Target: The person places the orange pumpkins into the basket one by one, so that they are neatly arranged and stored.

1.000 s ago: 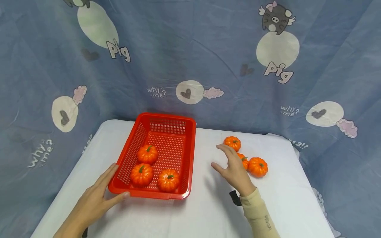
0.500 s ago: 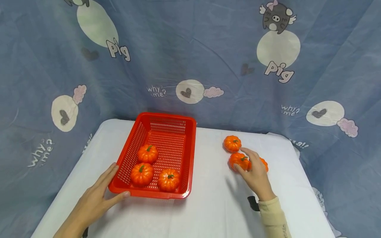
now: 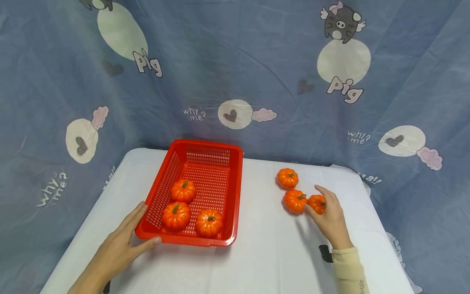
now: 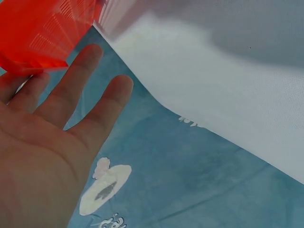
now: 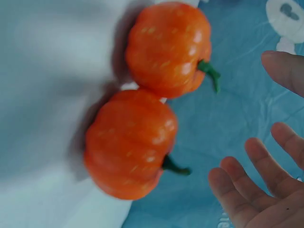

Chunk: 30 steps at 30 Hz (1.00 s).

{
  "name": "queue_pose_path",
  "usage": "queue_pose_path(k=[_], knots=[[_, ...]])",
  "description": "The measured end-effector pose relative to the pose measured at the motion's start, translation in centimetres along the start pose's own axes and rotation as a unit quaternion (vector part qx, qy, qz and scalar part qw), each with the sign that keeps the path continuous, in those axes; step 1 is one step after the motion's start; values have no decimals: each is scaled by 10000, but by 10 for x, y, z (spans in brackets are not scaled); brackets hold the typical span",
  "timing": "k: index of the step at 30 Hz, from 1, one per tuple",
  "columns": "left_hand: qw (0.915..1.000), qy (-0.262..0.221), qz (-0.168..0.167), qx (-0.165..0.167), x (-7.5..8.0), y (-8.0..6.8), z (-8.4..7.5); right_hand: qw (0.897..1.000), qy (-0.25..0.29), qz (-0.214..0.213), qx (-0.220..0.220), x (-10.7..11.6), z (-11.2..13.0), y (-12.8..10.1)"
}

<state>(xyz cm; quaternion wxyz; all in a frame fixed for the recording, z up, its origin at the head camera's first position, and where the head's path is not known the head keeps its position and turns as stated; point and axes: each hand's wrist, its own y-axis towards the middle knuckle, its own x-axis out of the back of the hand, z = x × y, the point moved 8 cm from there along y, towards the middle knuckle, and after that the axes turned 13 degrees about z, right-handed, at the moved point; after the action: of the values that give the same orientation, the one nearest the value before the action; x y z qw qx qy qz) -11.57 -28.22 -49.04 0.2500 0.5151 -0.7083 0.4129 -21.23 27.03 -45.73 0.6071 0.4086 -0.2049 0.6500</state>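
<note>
3 pumpkins [image 3: 294, 201] by right hand [image 3: 330, 218], fingers loose; flat left hand [image 3: 117, 250] against red basket [image 3: 235, 192]

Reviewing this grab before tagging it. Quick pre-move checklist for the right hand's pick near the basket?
1. Right hand closed round the nearest pumpkin: cannot tell; the head view shows fingers over it, the wrist view shows them spread.
2. Neighbour pumpkin clear of it: not ok, they look to be touching.
3. Far pumpkin out of the way: ok.
4. Left hand steadying the red basket: ok, fingers on its near corner.
5. Room in the basket: ok, far half bare, three pumpkins near.
</note>
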Motion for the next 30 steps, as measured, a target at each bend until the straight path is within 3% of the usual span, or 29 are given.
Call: queue_pose_path(k=[16,23,30], knots=[[10000,-3,-38,9,1,1,-1,9931,-1,469,-1077,-5,-52,-2],[10000,-43,-21,29,0,1,0,9753,323,1043,-1921,-19,-75,-5],[10000,-56,11,57,1,2,0,9696,357,1149,-2133,-25,-83,-6]])
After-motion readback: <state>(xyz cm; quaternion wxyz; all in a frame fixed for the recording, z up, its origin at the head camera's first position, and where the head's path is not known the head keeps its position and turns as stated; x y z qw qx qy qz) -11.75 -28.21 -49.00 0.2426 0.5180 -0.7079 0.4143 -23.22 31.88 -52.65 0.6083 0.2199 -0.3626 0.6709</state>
